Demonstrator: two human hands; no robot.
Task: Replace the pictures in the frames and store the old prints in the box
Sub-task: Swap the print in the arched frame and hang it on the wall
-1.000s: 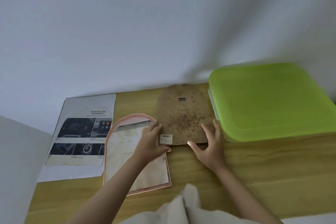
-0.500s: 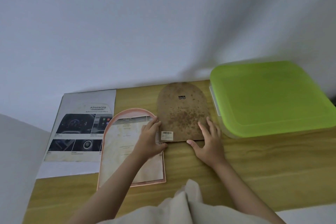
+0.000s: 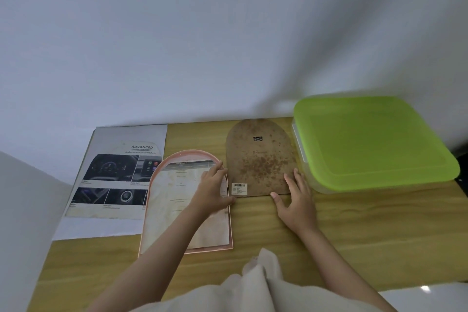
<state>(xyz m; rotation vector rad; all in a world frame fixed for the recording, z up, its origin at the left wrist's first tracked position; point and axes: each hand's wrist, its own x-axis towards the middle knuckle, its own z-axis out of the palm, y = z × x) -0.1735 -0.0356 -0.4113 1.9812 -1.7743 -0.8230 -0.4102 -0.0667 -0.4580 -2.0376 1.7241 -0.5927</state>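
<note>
Pale cloth (image 3: 255,284) is seen at the near edge, between the two forearms. All items are laid on a wooden surface (image 3: 367,240) against a white wall (image 3: 228,33).

Left hand (image 3: 211,191): fingers are held straight and loosely together, laid flat on the right edge of the arched pink frame (image 3: 162,213); thumb is pointed toward the backing board. Nothing is gripped. The frame is laid flat, arch end away from the person. An old print (image 3: 182,215), yellowed and stained, is seated inside it. The frame's left side is overlapped onto a car brochure.

Right hand (image 3: 295,201): fingers are spread and pressed flat on the near right corner of the backing board (image 3: 258,159); thumb is set at the board's near edge. Nothing is pinched. The board is brown, spotted, arch-shaped, laid flat just right of the frame, nearly touching it. A barcode sticker (image 3: 239,189) is stuck at its near left corner, a small metal hanger (image 3: 257,138) near its far end.

The brochure (image 3: 114,180) is laid flat at far left, headed "ADVANCED", with dashboard photos printed on it; it is set against the wall.

The box (image 3: 311,180) is set at far right, clear-walled, closed by a green lid (image 3: 372,142). Its left wall is just beside the board's right edge; whether they touch cannot be told.
</note>
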